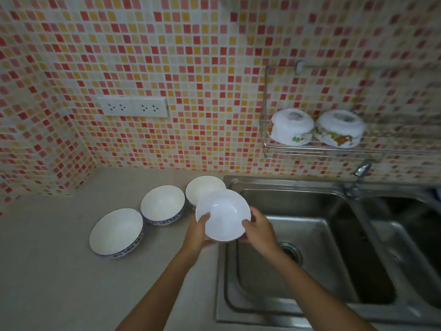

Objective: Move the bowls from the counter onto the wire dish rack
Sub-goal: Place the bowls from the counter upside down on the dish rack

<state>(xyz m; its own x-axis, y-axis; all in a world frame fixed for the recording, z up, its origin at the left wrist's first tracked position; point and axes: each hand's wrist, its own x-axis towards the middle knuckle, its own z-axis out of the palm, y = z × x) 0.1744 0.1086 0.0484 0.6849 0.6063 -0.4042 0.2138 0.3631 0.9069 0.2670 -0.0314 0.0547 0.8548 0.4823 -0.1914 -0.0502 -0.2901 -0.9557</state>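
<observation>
I hold a plain white bowl [224,215] upright above the counter's edge beside the sink, my left hand [198,231] on its left rim and my right hand [259,229] on its right rim. Three white bowls with blue-patterned outsides stand on the counter [59,271]: one at the near left [117,231], one in the middle [162,204], one farther back [204,188], partly hidden by the held bowl. The wire dish rack [322,150] hangs on the tiled wall at the upper right, with two painted white bowls upside down on it [291,126] [340,127].
A steel double sink [310,235] lies to the right of the counter, with a drain [290,253] and a tap [361,169] under the rack. A double wall socket [132,106] sits on the mosaic tiles at the left.
</observation>
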